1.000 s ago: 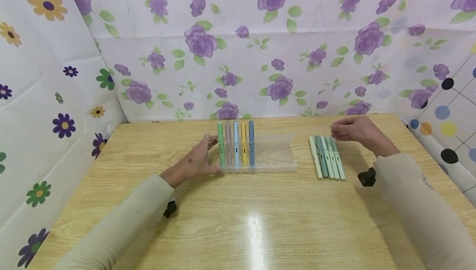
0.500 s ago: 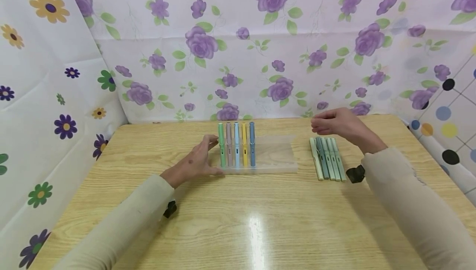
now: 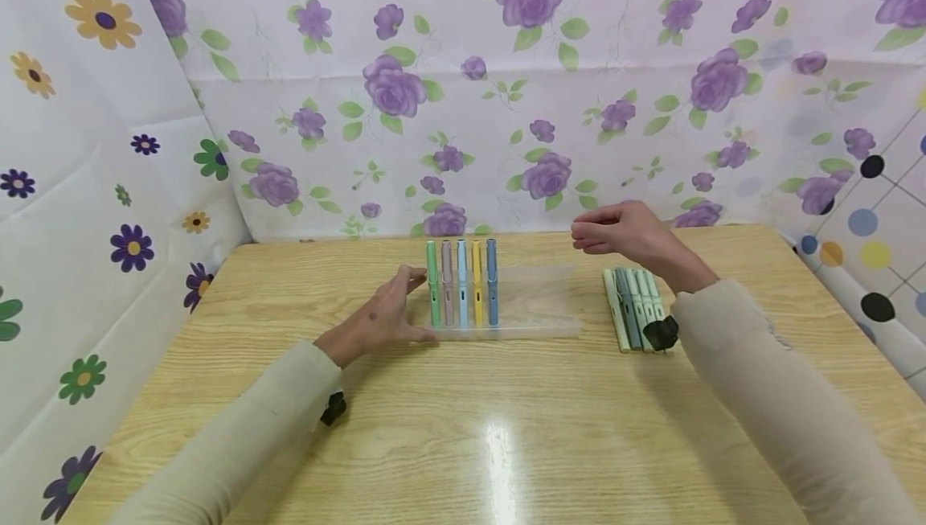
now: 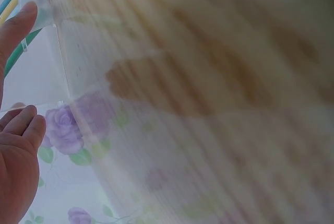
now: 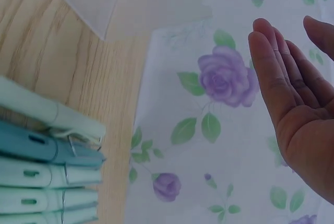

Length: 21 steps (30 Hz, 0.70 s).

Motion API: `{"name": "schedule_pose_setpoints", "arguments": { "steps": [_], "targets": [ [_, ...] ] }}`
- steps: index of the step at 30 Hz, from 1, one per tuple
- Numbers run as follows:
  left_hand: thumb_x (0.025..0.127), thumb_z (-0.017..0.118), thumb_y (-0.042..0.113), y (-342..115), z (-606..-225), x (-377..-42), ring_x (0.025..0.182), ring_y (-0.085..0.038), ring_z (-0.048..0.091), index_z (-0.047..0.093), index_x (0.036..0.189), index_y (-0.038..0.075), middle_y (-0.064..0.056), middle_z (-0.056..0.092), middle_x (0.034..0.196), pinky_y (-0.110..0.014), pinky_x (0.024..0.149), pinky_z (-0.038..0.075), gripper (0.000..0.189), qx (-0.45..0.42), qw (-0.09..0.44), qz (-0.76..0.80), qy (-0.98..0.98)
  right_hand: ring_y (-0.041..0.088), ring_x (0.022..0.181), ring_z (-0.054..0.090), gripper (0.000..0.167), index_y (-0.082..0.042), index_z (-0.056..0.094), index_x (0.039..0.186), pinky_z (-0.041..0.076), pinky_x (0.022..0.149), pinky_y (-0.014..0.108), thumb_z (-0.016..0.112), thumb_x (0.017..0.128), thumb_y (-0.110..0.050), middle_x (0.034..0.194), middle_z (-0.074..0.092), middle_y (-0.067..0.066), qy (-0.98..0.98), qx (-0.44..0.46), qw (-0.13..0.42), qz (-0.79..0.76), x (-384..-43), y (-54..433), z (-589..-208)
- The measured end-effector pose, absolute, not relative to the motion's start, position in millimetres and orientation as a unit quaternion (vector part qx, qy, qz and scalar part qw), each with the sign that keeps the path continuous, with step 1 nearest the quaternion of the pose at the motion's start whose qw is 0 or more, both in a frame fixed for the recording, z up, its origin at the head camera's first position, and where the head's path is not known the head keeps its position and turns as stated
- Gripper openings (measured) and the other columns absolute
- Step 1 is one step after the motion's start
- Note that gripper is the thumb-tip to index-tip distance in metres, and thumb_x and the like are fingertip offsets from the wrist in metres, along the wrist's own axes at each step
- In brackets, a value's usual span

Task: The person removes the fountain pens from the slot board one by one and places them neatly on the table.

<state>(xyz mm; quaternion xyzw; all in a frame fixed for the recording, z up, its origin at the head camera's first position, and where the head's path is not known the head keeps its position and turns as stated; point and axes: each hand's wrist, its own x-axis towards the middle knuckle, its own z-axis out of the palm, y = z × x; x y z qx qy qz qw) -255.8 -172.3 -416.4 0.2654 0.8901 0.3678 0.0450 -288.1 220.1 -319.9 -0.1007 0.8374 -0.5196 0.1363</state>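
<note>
My left hand (image 3: 385, 312) grips the left end of a clear plastic pen stand (image 3: 538, 333), thumb at the front and fingers behind. In the left wrist view the thumb (image 4: 20, 25) and fingers lie either side of its edge. A green pen (image 3: 433, 284), a mauve pen (image 3: 447, 284), a light blue pen (image 3: 462, 284), a yellow pen (image 3: 477, 284) and a dark blue pen (image 3: 493, 284) stand in its left half. Raised above the table, my right hand (image 3: 629, 237) holds nothing; its fingers are extended in the right wrist view.
Several pale green pens and one teal pen (image 5: 49, 145) lie side by side on the wooden table (image 3: 434, 428), right of the stand and under the right forearm. A flowered cloth (image 3: 463, 107) hangs along the table's back edge.
My right hand has moved left, from above the right side of the lying pens to near the stand's right end, and slightly up. The left hand and stand have stayed in place.
</note>
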Motion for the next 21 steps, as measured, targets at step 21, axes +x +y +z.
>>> {"name": "schedule_pose_setpoints", "arguments": {
  "steps": [21],
  "targets": [
    [0.07, 0.093, 0.018, -172, -415, -255, 0.143, -0.037, 0.034, 0.031, 0.134, 0.0, -0.022, 0.037, 0.15, -0.046, 0.116, 0.034, 0.091, 0.273, 0.039, 0.363, 0.89, 0.024, 0.105, 0.069, 0.047, 0.003, 0.058, 0.133, 0.058, 0.089, 0.031, 0.069, 0.097, -0.025, 0.125, 0.065, 0.022, 0.814, -0.115, 0.136, -0.553, -296, 172, -330]
  ]
}}
